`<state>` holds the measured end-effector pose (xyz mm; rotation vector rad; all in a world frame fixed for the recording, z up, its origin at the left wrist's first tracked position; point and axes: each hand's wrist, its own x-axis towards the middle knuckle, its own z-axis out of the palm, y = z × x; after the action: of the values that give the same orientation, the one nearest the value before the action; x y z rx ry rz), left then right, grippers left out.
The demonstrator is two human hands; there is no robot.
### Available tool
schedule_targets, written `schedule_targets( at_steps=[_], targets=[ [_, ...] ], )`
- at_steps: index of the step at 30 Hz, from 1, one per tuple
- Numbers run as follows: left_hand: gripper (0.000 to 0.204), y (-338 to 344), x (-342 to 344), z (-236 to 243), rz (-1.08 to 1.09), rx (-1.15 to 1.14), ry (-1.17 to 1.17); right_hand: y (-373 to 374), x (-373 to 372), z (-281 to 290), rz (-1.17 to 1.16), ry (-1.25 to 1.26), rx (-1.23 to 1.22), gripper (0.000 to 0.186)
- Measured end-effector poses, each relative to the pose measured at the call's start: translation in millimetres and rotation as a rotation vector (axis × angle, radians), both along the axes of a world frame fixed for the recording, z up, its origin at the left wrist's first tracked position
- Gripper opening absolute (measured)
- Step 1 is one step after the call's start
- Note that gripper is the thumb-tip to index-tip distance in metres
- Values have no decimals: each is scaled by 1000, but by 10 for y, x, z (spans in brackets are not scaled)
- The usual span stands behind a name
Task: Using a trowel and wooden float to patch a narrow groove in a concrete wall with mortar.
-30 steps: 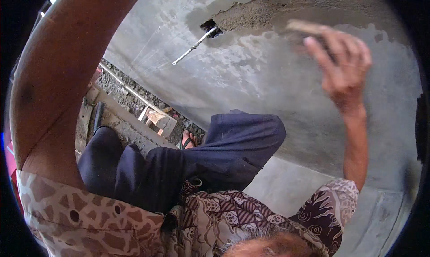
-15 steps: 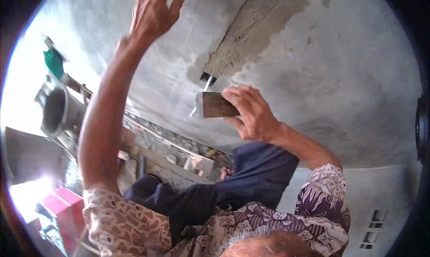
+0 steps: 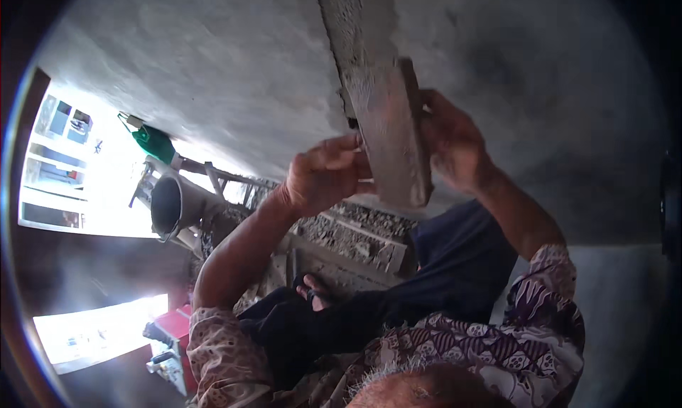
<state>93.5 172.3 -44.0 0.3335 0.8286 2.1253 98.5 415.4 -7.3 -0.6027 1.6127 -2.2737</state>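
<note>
My left hand grips the left side of a flat, grey-coated rectangular board, tilted with its broad face toward me. On the board's other side, my right hand holds it along the darker edge, its fingertips partly hidden behind it. Just beyond is a rough band of damp mortar on the smooth grey wall. A small dark hole at the band's end is mostly covered by the board.
At left stand a dark cylindrical bucket, a green object and bright openings. A red box sits lower left. Rubble and planks run along the wall's foot, beside my sandalled foot.
The view has shifted. My left hand came down from high on the left to grip the board, which my right hand carried; it is now turned and raised over the hole.
</note>
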Motion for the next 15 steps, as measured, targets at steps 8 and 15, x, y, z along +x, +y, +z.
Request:
schedule_targets(
  at_steps=[8, 15],
  targets=[
    [54, 47, -100, 156, -14, 509, 76, -13, -332, 284, 376, -107, -517, 44],
    [60, 173, -267, 637, 172, 447, 813, 118, -299, 993, 0, 1021, 339, 31]
  ],
)
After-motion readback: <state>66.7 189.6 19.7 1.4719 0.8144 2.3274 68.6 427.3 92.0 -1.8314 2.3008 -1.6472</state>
